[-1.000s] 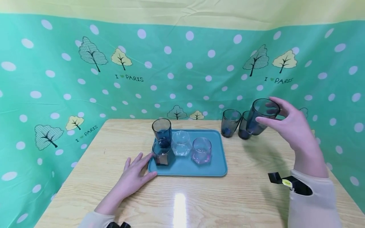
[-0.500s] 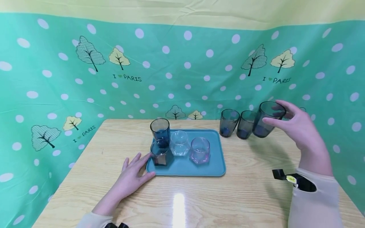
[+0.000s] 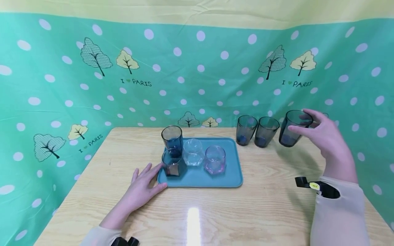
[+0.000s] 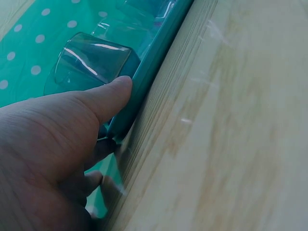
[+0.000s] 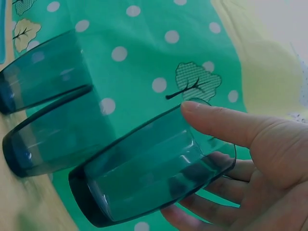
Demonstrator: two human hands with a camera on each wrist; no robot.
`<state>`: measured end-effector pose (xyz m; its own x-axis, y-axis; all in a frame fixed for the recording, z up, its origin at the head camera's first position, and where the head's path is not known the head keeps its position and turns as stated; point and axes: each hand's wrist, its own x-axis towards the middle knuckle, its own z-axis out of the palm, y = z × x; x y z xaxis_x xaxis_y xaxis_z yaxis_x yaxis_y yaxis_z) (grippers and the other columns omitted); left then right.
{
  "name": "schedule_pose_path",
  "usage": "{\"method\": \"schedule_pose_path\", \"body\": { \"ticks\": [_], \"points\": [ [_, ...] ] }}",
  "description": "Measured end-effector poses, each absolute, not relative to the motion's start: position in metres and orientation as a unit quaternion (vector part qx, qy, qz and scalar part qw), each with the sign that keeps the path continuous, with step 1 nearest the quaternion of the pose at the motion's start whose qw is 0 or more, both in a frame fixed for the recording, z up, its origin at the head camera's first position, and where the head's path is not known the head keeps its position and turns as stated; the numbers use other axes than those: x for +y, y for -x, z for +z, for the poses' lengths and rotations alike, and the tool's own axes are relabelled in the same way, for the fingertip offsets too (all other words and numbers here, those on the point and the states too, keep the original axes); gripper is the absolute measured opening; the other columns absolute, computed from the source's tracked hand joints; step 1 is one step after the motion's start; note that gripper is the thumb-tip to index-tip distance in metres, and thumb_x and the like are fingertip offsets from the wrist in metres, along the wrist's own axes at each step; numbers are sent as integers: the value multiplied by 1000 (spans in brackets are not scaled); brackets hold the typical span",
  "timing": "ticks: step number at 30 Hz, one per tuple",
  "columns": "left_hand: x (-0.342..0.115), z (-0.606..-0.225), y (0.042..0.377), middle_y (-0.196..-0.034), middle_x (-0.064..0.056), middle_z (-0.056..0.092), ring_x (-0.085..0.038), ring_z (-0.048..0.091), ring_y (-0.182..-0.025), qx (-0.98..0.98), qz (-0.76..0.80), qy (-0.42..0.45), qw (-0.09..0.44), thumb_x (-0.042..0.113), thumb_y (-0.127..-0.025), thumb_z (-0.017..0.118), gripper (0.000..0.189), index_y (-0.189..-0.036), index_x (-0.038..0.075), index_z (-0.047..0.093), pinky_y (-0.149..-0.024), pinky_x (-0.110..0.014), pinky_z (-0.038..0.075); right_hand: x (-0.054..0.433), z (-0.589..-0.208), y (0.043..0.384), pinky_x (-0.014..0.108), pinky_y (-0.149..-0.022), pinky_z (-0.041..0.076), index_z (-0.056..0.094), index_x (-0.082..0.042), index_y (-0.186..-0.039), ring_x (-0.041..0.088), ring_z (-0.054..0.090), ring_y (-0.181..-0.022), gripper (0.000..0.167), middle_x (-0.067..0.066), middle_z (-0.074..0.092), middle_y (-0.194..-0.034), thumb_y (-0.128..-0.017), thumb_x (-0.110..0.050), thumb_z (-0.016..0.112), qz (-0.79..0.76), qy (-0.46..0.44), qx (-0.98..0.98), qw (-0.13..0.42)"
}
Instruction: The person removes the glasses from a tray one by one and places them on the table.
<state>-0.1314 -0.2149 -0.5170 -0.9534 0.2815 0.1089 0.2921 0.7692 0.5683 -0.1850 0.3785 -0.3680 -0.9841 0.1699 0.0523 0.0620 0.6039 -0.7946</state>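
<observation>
My right hand (image 3: 330, 143) holds a tall dark blue-grey drinking glass (image 3: 289, 131) near its rim, thumb in front and fingers behind. The right wrist view shows the held glass (image 5: 149, 168) with its base close to the table; whether it touches is unclear. Two similar upright glasses stand to its left, a middle glass (image 3: 266, 133) and a farther glass (image 3: 246, 131). My left hand (image 3: 140, 191) rests at the front left corner of a blue tray (image 3: 234, 164), its thumb (image 4: 120, 91) against the rim and its fingers extended.
On the tray stand a tall dark glass (image 3: 172, 136), a short smoky glass (image 3: 173, 164), a clear glass (image 3: 193, 152) and a pinkish faceted glass (image 3: 214, 160). Behind the wooden table (image 3: 246, 215) hangs a green dotted curtain (image 3: 200, 82).
My right hand has moved the held glass right and slightly down, away from the middle glass, leaving a gap between them. My left hand has stayed at the tray corner.
</observation>
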Motion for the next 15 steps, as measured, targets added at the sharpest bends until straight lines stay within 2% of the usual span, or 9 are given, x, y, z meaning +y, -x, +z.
{"method": "schedule_pose_path", "body": {
  "ticks": [6, 10, 13, 15],
  "points": [
    [-215, -518, 132, -168, -16, 50, -51, 26, -163, -941, -303, 150, 5, 52, -103, 78, 85, -169, 9, 46, -128, -76, -3, 383, -378, 193, 53, -113, 41, 20, -18, -179, 32, 44, -140, 112, 14, 41, -167, -96, -53, 86, 456, 86, -884, 49],
    [-215, -517, 132, -168, -16, 50, -50, 26, -163, -941, -303, 149, 5, 52, -103, 77, 85, -169, 9, 46, -128, -76, -3, 388, -383, 197, 68, -121, 35, 14, -16, -179, 43, 38, -150, 118, 20, 34, -173, -95, -52, 88, 473, 99, -874, 39],
    [-215, -517, 132, -168, -16, 50, -50, 25, -163, -941, -303, 149, 4, 52, -103, 77, 85, -169, 9, 46, -128, -76, -3, 390, -387, 199, 72, -123, 32, 11, -16, -179, 47, 34, -154, 119, 22, 30, -175, -95, -51, 88, 481, 110, -869, 33],
    [-215, -516, 132, -168, -16, 50, -50, 25, -163, -941, -302, 149, 4, 52, -103, 78, 85, -169, 9, 46, -128, -76, -3, 391, -390, 201, 71, -123, 33, 11, -15, -179, 47, 34, -155, 118, 22, 29, -175, -96, -50, 87, 482, 115, -868, 32]
  ]
}}
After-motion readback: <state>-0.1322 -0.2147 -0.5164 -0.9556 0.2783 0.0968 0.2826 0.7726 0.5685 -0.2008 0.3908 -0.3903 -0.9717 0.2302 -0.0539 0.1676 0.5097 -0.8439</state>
